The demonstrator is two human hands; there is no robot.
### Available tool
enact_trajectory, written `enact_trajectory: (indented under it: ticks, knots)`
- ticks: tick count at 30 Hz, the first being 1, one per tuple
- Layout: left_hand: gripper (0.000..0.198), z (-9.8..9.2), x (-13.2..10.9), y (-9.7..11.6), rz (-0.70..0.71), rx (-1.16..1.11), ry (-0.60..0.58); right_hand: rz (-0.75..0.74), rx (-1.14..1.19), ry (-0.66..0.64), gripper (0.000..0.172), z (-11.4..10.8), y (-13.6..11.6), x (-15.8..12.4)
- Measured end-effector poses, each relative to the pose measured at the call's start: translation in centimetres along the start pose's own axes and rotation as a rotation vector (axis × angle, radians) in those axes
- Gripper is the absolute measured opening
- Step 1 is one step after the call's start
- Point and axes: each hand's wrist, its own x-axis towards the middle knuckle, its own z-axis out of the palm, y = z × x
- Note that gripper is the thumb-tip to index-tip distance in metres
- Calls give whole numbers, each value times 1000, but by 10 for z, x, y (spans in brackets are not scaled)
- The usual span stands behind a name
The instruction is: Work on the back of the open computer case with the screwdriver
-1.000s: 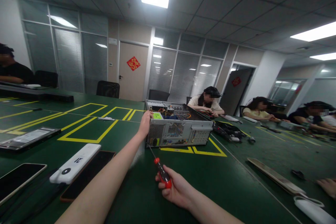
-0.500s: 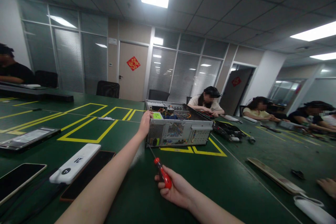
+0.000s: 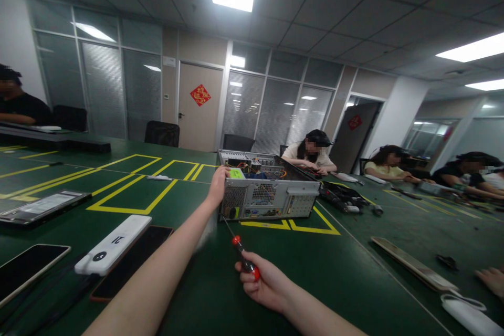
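An open-topped computer case lies on the green table, its back panel facing me and wires showing inside. My left hand is closed over the case's left edge near a bright yellow-green label. In my right hand is a red and black screwdriver, held by its handle with the fingers wrapped round. The thin shaft points up and left, and its tip meets the lower left corner of the back panel. Whether a screw sits under the tip is too small to tell.
To the left lie a hard drive, a white power bank on a dark phone, and another phone. Black parts lie right of the case. Several people sit around; one person's hand rests at the right edge.
The screwdriver handle has turned in my right hand, showing more black, and my fingers have shifted on it. My left hand and the case stay put.
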Motion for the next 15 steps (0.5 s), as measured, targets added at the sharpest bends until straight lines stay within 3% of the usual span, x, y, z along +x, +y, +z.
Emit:
enact_trajectory:
  ticks: [10,15]
  knots:
    - [35,1,0,-4,-13,6,20,16,56,-49,52,-9,-1,10]
    - [34,0,0,-1,-22,1,6,-13,34,-83,32,-13,0,11]
